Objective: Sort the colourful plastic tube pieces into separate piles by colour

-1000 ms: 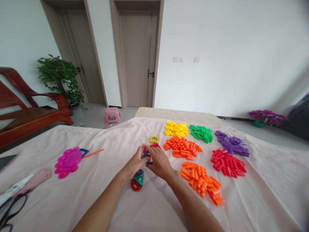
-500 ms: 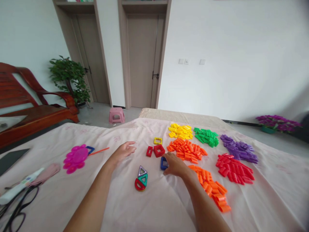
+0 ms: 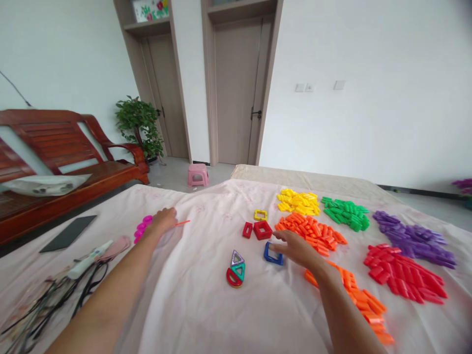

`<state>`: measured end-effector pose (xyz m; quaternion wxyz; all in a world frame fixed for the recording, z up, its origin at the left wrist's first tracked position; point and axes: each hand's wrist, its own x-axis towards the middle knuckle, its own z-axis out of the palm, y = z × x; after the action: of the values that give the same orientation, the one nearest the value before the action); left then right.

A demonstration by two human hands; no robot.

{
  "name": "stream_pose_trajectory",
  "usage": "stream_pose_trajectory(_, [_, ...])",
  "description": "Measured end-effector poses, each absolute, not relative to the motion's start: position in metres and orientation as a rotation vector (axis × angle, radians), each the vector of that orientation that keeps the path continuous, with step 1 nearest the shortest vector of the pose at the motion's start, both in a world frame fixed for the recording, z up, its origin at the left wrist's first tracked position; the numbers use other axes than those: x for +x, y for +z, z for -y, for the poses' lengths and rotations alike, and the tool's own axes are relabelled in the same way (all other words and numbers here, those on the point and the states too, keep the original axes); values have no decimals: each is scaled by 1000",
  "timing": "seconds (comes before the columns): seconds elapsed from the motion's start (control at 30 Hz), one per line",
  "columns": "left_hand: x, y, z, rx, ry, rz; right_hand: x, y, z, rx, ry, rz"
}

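My left hand (image 3: 162, 220) is over the pink flower-shaped plastic piece (image 3: 142, 228), covering much of it; its fingers are mostly hidden. The orange stick (image 3: 183, 222) pokes out to the right of that hand. My right hand (image 3: 294, 244) hovers with fingers apart beside the blue square magnetic tiles (image 3: 273, 253), holding nothing. Beyond these tiles lie a stack of red square tiles (image 3: 262, 230), a red rectangular tile (image 3: 247, 229) and a yellow square tile (image 3: 260, 215). Nearer me, a purple triangle (image 3: 237, 256), a teal triangle (image 3: 239, 271) and red half-round tiles (image 3: 233, 278) sit together.
Piles of yellow (image 3: 298, 202), green (image 3: 346, 213), purple (image 3: 413, 237), red (image 3: 405, 273) and orange (image 3: 313, 231) plastic pieces spread over the right side. At left lie a dark flat slab (image 3: 69, 233), a white tube (image 3: 88, 260) and black-framed glasses (image 3: 90, 287).
My left hand has moved left, from bare cloth to over the pink piece. My right hand has come off the blue tiles, leaving them in plain sight. The view has turned left.
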<state>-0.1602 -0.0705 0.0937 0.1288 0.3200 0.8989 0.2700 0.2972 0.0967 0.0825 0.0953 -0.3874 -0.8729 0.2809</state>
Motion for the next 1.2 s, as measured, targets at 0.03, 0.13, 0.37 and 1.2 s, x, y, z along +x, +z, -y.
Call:
stream_pose_trajectory(0.03, [-167,95,74,916,695,-2656,298,82,-99,-1151,836,2549])
stream_pose_trajectory(0.13, [-178,96,79,887,481,-2730,300,77,-102,-1144,835,2500])
stream_pose_trajectory(0.37, [-180,106,78,943,493,-2767,298,69,-104,-1105,878,2486])
stream_pose_trajectory(1.2, [103,113,14,1001,1113,-1563,277,130,-43,-617,682,2461])
